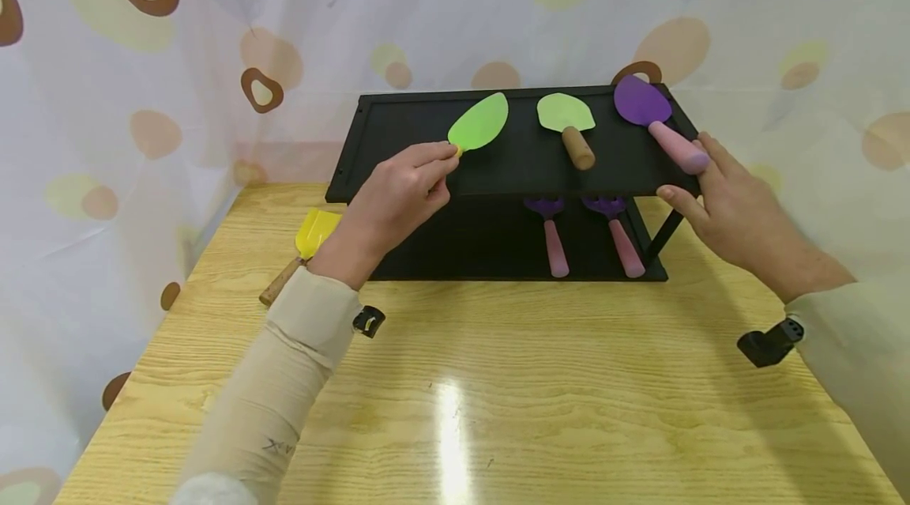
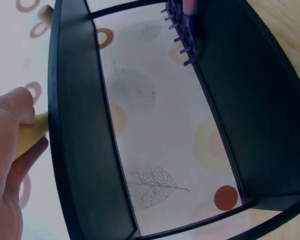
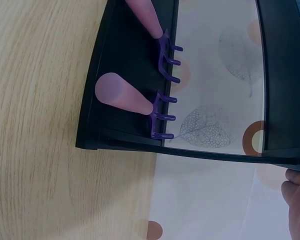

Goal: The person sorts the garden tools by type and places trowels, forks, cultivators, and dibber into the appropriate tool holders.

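My left hand [image 1: 408, 185] pinches the yellow handle [image 2: 30, 134] of a toy shovel with a green, leaf-shaped blade [image 1: 480, 122], over the upper board of a black two-tier rack [image 1: 412, 122]. To its right on that board lie a pale green shovel [image 1: 565, 111] with a brown handle and a purple shovel [image 1: 642, 100] with a pink handle. My right hand [image 1: 742, 209] grips the rack's right front corner, thumb along the front edge, beside the pink handle's end. Two purple rakes [image 3: 157, 116] with pink handles rest on the lower board.
A yellow shovel [image 1: 315, 233] with a brown handle lies on the wooden table [image 1: 540, 378], left of the rack and partly behind my left forearm. A patterned curtain [image 1: 441, 7] hangs behind the rack and along the left side. A black side bar [image 1: 664, 235] joins the two boards at the right.
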A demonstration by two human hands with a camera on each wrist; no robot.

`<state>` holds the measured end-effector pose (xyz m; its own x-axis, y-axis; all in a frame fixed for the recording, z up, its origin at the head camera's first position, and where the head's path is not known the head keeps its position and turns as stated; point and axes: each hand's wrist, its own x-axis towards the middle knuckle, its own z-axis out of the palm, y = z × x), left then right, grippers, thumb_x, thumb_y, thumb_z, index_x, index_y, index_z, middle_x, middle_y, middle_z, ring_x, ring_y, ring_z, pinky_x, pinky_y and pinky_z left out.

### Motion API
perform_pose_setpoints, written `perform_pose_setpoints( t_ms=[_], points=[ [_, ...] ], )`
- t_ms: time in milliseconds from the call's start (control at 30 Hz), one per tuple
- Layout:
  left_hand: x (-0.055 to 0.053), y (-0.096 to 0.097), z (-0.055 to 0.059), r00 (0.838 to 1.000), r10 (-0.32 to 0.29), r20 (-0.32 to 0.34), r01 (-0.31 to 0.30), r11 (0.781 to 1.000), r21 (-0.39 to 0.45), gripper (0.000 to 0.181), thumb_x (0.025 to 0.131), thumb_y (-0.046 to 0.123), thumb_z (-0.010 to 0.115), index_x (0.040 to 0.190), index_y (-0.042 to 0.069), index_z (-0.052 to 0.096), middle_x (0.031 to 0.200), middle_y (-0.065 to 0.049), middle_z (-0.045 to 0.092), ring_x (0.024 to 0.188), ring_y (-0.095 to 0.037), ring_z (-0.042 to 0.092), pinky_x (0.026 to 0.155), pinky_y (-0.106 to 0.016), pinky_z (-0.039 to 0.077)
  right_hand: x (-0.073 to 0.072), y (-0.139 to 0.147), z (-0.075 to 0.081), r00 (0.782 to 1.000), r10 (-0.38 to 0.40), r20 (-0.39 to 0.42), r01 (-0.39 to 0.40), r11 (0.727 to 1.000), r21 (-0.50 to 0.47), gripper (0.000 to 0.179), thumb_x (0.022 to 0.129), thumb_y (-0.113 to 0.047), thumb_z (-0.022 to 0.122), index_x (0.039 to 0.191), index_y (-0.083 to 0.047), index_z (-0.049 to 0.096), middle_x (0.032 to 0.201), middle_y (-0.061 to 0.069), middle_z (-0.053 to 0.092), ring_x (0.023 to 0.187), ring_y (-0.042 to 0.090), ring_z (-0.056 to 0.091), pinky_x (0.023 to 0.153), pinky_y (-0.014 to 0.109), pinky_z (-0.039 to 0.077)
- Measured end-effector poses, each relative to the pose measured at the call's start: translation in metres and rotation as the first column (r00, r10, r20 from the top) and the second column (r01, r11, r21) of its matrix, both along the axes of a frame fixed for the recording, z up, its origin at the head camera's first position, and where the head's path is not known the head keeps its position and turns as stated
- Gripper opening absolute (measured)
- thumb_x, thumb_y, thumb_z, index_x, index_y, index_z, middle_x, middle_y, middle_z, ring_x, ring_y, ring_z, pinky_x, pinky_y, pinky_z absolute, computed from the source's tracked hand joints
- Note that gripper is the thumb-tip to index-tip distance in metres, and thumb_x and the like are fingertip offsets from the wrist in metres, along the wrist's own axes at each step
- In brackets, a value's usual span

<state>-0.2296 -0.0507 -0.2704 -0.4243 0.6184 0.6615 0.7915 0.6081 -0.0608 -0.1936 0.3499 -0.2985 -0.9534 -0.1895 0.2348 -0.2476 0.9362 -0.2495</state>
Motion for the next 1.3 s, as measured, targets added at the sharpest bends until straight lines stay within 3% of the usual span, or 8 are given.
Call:
perform_pose_setpoints(
  t_ms=[233, 500, 700, 867, 1067, 1167, 1300],
  points=[
    [-0.01, 0.014, 0.007, 0.994, 0.092, 0.058, -0.086, 0.991, -0.103, 0.026, 0.083, 0.003, 0.054, 0.107, 0.0, 0.065, 0.111, -0.009, 0.064, 0.106, -0.017, 0.058, 0.091, -0.027, 0.047, 0.001, 0.0, -0.001, 1.0, 0.002, -0.009, -0.002, 1.0, -0.002, 0.072, 0.093, -0.046, 0.037, 0.145, -0.008, 0.005, 0.149, 0.022, 0.002, 0.127, 0.053, 0.02, 0.1, 0.063, 0.019],
    [-0.016, 0.029, 0.017, 0.971, 0.186, 0.15, -0.144, 0.956, -0.254, 0.022, 0.085, 0.003, 0.052, 0.102, 0.001, 0.066, 0.109, -0.008, 0.063, 0.104, -0.017, 0.058, 0.092, -0.027, 0.047, 0.001, 0.0, -0.002, 1.0, -0.004, -0.01, 0.004, 1.0, 0.008, 0.073, 0.093, -0.046, 0.037, 0.144, -0.005, 0.006, 0.15, 0.021, 0.003, 0.123, 0.055, 0.024, 0.099, 0.063, 0.021],
    [-0.017, 0.041, 0.025, 0.925, 0.279, 0.258, -0.179, 0.919, -0.352, 0.017, 0.088, 0.006, 0.05, 0.092, 0.003, 0.067, 0.098, -0.007, 0.06, 0.093, -0.021, 0.059, 0.086, -0.03, 0.05, 0.001, 0.001, -0.003, 1.0, 0.005, -0.022, -0.005, 1.0, 0.002, 0.072, 0.093, -0.045, 0.039, 0.145, -0.007, 0.007, 0.15, 0.02, 0.003, 0.119, 0.058, 0.027, 0.097, 0.064, 0.024],
    [-0.015, 0.058, 0.029, 0.892, 0.347, 0.29, -0.221, 0.894, -0.39, 0.019, 0.088, 0.004, 0.049, 0.094, 0.003, 0.067, 0.095, -0.009, 0.059, 0.088, -0.021, 0.059, 0.082, -0.031, 0.051, 0.003, 0.001, -0.001, 1.0, -0.006, -0.021, 0.007, 1.0, 0.016, 0.073, 0.093, -0.046, 0.037, 0.144, -0.002, 0.009, 0.15, 0.02, 0.003, 0.119, 0.058, 0.027, 0.096, 0.064, 0.024],
    [-0.013, 0.077, 0.025, 0.851, 0.422, 0.313, -0.267, 0.861, -0.434, 0.019, 0.086, 0.003, 0.05, 0.098, 0.002, 0.064, 0.1, -0.012, 0.056, 0.092, -0.02, 0.053, 0.088, -0.029, 0.048, 0.002, 0.001, -0.001, 1.0, -0.004, -0.014, 0.004, 1.0, 0.007, 0.07, 0.093, -0.046, 0.039, 0.145, -0.011, 0.009, 0.15, 0.018, 0.002, 0.118, 0.058, 0.029, 0.094, 0.065, 0.026],
    [-0.012, 0.082, 0.022, 0.846, 0.435, 0.31, -0.279, 0.855, -0.437, 0.019, 0.085, 0.003, 0.05, 0.098, 0.001, 0.064, 0.1, -0.012, 0.055, 0.094, -0.02, 0.049, 0.088, -0.026, 0.047, 0.001, 0.0, -0.001, 1.0, 0.002, -0.014, -0.002, 1.0, -0.002, 0.067, 0.092, -0.046, 0.039, 0.145, -0.018, 0.008, 0.15, 0.018, 0.002, 0.118, 0.058, 0.029, 0.093, 0.066, 0.027],
    [-0.013, 0.086, 0.019, 0.854, 0.44, 0.279, -0.289, 0.845, -0.45, 0.019, 0.086, 0.006, 0.049, 0.097, 0.0, 0.064, 0.098, -0.011, 0.056, 0.092, -0.021, 0.046, 0.086, -0.025, 0.044, 0.001, -0.001, -0.001, 1.0, 0.004, -0.013, -0.004, 1.0, -0.01, 0.065, 0.092, -0.045, 0.04, 0.144, -0.027, 0.006, 0.15, 0.018, 0.002, 0.118, 0.059, 0.028, 0.092, 0.066, 0.026]
  ],
)
